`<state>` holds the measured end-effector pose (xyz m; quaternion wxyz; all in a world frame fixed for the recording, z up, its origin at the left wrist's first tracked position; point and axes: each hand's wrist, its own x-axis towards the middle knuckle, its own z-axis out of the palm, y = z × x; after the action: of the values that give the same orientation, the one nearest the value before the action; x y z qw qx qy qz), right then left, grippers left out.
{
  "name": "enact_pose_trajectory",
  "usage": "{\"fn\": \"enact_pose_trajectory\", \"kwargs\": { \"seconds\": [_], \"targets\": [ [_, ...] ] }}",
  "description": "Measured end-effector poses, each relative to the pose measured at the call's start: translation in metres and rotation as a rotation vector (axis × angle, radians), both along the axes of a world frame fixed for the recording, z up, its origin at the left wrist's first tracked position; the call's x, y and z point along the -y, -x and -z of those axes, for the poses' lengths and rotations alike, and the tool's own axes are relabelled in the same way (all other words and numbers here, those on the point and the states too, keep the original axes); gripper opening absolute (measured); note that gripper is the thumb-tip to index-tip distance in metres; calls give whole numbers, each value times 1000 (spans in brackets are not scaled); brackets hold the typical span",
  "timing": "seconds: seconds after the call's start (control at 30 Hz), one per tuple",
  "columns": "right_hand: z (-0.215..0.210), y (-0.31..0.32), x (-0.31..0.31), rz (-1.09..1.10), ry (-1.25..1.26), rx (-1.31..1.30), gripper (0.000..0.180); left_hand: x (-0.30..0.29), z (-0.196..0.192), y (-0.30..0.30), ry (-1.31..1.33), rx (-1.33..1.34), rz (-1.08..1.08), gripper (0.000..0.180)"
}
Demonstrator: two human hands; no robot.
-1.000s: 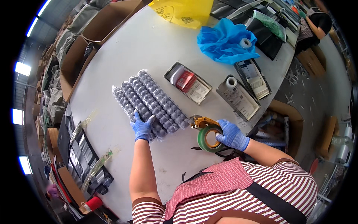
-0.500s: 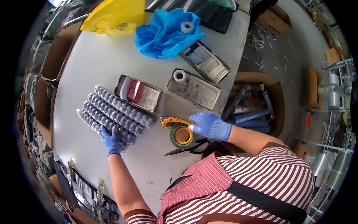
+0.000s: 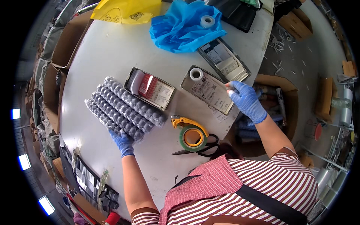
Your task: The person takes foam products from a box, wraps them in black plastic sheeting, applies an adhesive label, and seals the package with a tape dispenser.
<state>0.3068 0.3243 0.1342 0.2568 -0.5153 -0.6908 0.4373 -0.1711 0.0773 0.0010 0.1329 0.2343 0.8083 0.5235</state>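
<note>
My left hand (image 3: 123, 143), in a blue glove, grips the near edge of a bundle of bubble-wrapped rolls (image 3: 125, 108) lying slantwise on the table. Thumb and fingers are at its edge. My right hand (image 3: 245, 99), also gloved in blue, is over the right end of an open box of printed labels (image 3: 210, 90). Its fingers are slightly bent and apart, with nothing visible in them; whether they touch the box I cannot tell. A small white roll (image 3: 195, 74) stands in that box. Between my arms lie a yellow tape dispenser with green tape (image 3: 193, 137) and black-handled scissors (image 3: 210, 146).
Another box holds red-and-white labels (image 3: 150, 90); a third has pale cards (image 3: 228, 65). Farther back are a crumpled blue plastic bag (image 3: 180, 30) and a yellow bag (image 3: 127, 11). A carton of wrapped rolls (image 3: 288, 86) stands beyond the table's right edge.
My right hand has moved from beside the tape dispenser, away and to the right, to the label box. My left hand stays at the bundle. The whole view has shifted slightly.
</note>
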Motion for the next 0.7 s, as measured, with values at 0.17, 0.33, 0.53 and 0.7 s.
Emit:
{"fn": "enact_pose_trajectory", "kwargs": {
  "seconds": [0.17, 0.33, 0.53, 0.7],
  "targets": [
    [-6, 34, 18, -249, -37, -86, 21, 63, 30, 29, 606, -829, -25, 78],
    [-6, 44, 39, -289, 154, -184, 21, -1, -51, -21, 621, -115, -207, 88],
    [-3, 92, 90, -538, 447, -272, 21, 93, -51, -61, -326, 801, -143, 17],
    [-7, 189, 150, -786, 812, -249, 39, 98, -83, -147, -947, 1425, -119, 50]
  ]
}}
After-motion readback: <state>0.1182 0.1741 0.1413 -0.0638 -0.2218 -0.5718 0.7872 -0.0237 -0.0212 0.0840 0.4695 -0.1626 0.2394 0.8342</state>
